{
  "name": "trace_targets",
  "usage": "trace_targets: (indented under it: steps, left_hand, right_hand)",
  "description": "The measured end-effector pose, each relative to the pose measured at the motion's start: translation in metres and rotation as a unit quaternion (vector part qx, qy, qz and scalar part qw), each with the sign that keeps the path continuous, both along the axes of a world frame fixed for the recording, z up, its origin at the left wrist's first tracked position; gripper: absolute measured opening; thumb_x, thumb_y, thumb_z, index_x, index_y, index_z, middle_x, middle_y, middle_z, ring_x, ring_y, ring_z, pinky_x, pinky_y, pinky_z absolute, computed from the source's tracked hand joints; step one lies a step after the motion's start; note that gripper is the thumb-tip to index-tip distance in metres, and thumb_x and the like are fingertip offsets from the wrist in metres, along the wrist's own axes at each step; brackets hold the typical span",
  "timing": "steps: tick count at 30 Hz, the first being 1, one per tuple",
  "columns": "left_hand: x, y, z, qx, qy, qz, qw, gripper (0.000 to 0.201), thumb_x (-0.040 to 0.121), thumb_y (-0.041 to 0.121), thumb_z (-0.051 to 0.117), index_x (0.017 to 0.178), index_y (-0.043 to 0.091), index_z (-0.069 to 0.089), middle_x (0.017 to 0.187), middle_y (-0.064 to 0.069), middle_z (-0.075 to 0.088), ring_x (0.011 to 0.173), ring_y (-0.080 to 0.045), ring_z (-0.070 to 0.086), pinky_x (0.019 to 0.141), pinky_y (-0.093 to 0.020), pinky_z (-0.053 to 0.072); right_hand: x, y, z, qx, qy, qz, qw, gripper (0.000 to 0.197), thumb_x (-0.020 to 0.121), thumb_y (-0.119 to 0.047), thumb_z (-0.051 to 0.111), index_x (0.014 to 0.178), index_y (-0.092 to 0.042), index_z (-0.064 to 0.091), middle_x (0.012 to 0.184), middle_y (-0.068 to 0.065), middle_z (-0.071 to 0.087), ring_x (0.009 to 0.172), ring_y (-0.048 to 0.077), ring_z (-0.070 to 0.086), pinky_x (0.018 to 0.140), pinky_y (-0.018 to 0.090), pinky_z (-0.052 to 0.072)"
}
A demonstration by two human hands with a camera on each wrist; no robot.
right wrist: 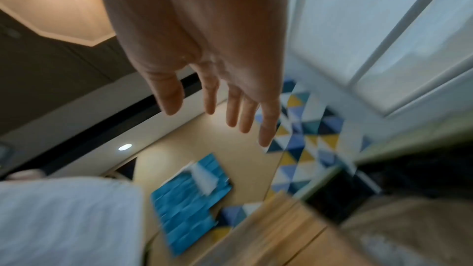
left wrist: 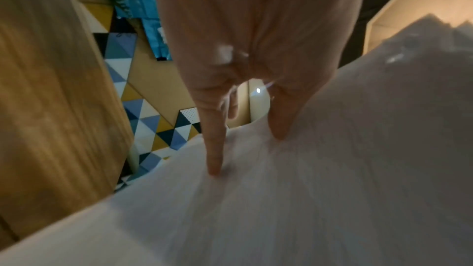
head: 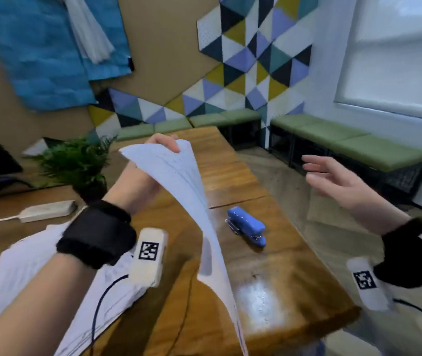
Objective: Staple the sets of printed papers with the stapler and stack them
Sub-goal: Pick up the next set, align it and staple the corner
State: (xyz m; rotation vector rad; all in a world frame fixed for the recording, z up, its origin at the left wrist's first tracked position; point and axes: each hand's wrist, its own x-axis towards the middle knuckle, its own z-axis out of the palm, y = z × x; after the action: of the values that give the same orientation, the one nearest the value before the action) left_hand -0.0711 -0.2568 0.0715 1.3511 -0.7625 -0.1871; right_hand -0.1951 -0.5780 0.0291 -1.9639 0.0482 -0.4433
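Note:
My left hand (head: 162, 147) is raised over the wooden table (head: 276, 255) and pinches the top corner of a set of white printed papers (head: 189, 191), which hangs down and curls toward me. In the left wrist view its fingers (left wrist: 213, 149) press into the paper set (left wrist: 307, 189). A blue stapler (head: 247, 229) lies on the table to the right of the hanging sheets. Off the table's right side my right hand (head: 325, 176) hovers with straight fingers (right wrist: 243, 116) and holds nothing. More white papers (head: 37, 273) lie spread under my left forearm.
A potted fern (head: 79, 160) and a white power strip (head: 48, 210) sit at the table's left. Green benches (head: 354, 140) line the walls beyond. The table's right edge drops to the floor near the stapler.

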Motion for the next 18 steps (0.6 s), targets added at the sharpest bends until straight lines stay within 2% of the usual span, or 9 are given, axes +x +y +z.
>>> trace_targets:
  steps: [2, 4, 7, 9, 11, 13, 14, 16, 18]
  left_hand:
    - [-0.012, 0.002, 0.009, -0.023, 0.011, -0.026, 0.999, 0.045, 0.063, 0.040, 0.082, 0.087, 0.017, 0.051, 0.107, -0.014, 0.059, 0.085, -0.023, 0.059, 0.062, -0.030, 0.045]
    - [-0.011, 0.010, 0.007, -0.065, 0.041, -0.041, 0.996, 0.054, 0.054, 0.045, 0.085, 0.088, 0.019, 0.053, 0.097, -0.012, 0.061, 0.080, -0.025, 0.060, 0.062, -0.032, 0.050]
    - [-0.004, 0.020, -0.003, -0.107, 0.102, -0.060, 0.987, 0.034, 0.061, 0.031, 0.079, 0.087, 0.019, 0.059, 0.084, -0.004, 0.068, 0.070, -0.022, 0.065, 0.061, -0.029, 0.054]
    - [-0.010, 0.027, -0.006, -0.121, 0.153, -0.035, 0.980, 0.022, 0.071, 0.021, 0.069, 0.088, 0.016, 0.056, 0.080, -0.005, 0.067, 0.065, -0.020, 0.066, 0.058, -0.027, 0.055]
    - [-0.014, 0.036, -0.010, -0.076, 0.206, 0.045, 0.975, 0.010, 0.084, 0.015, 0.065, 0.080, 0.009, 0.059, 0.063, -0.006, 0.066, 0.050, -0.012, 0.065, 0.048, -0.020, 0.053]
    - [-0.015, 0.049, -0.017, -0.047, 0.259, 0.121, 0.957, 0.032, 0.079, 0.021, 0.076, 0.053, 0.004, 0.065, 0.041, -0.003, 0.060, 0.032, -0.008, 0.058, 0.034, -0.016, 0.045]
    - [-0.012, 0.056, -0.023, -0.037, 0.282, 0.113, 0.952, 0.042, 0.086, 0.029, 0.067, 0.051, 0.006, 0.069, 0.045, -0.005, 0.064, 0.036, -0.011, 0.061, 0.038, -0.019, 0.047]
    - [-0.005, 0.072, -0.033, -0.033, 0.340, 0.082, 0.936, 0.068, 0.095, 0.057, 0.030, 0.087, 0.008, 0.076, 0.077, -0.010, 0.075, 0.062, -0.019, 0.072, 0.055, -0.030, 0.055]
    - [-0.003, 0.084, -0.044, -0.023, 0.399, 0.055, 0.915, 0.095, 0.083, 0.079, 0.014, 0.115, 0.007, 0.066, 0.100, -0.012, 0.073, 0.078, -0.025, 0.072, 0.059, -0.032, 0.059]
  right_hand:
    - [0.021, 0.050, 0.020, -0.009, 0.081, 0.082, 0.993, 0.056, 0.094, -0.023, 0.054, 0.145, -0.026, 0.032, 0.138, -0.003, 0.044, 0.122, 0.009, 0.049, 0.092, 0.018, 0.043]
    - [0.039, 0.088, 0.025, -0.009, 0.125, 0.130, 0.983, 0.072, 0.089, -0.033, 0.059, 0.150, -0.029, 0.020, 0.137, -0.008, 0.040, 0.125, 0.008, 0.048, 0.096, 0.021, 0.040]
    - [0.063, 0.119, 0.019, 0.097, 0.128, 0.187, 0.969, 0.088, 0.069, -0.046, 0.074, 0.143, -0.023, 0.031, 0.127, -0.009, 0.060, 0.108, 0.003, 0.063, 0.086, 0.018, 0.049]
    - [0.074, 0.129, 0.012, 0.165, 0.154, 0.188, 0.956, 0.082, 0.066, -0.044, 0.077, 0.135, -0.018, 0.042, 0.115, -0.004, 0.068, 0.098, 0.006, 0.068, 0.084, 0.025, 0.053]
    - [0.080, 0.131, 0.000, 0.238, 0.181, 0.173, 0.938, 0.055, 0.081, -0.022, 0.070, 0.129, -0.008, 0.048, 0.109, 0.007, 0.072, 0.092, 0.018, 0.070, 0.086, 0.037, 0.055]
    - [0.080, 0.129, -0.009, 0.292, 0.204, 0.165, 0.920, 0.035, 0.089, -0.004, 0.059, 0.123, -0.001, 0.051, 0.109, 0.017, 0.071, 0.092, 0.029, 0.071, 0.085, 0.045, 0.056]
    - [0.077, 0.128, -0.013, 0.307, 0.211, 0.163, 0.914, 0.031, 0.090, -0.001, 0.056, 0.120, -0.001, 0.053, 0.110, 0.020, 0.070, 0.092, 0.032, 0.071, 0.083, 0.047, 0.057]
    - [0.072, 0.124, -0.020, 0.323, 0.212, 0.141, 0.912, 0.026, 0.092, 0.002, 0.051, 0.117, -0.002, 0.056, 0.108, 0.020, 0.070, 0.085, 0.031, 0.072, 0.075, 0.046, 0.060]
    - [0.069, 0.123, -0.030, 0.324, 0.214, 0.114, 0.914, 0.027, 0.094, 0.002, 0.048, 0.120, -0.002, 0.055, 0.109, 0.020, 0.069, 0.085, 0.031, 0.072, 0.075, 0.047, 0.059]
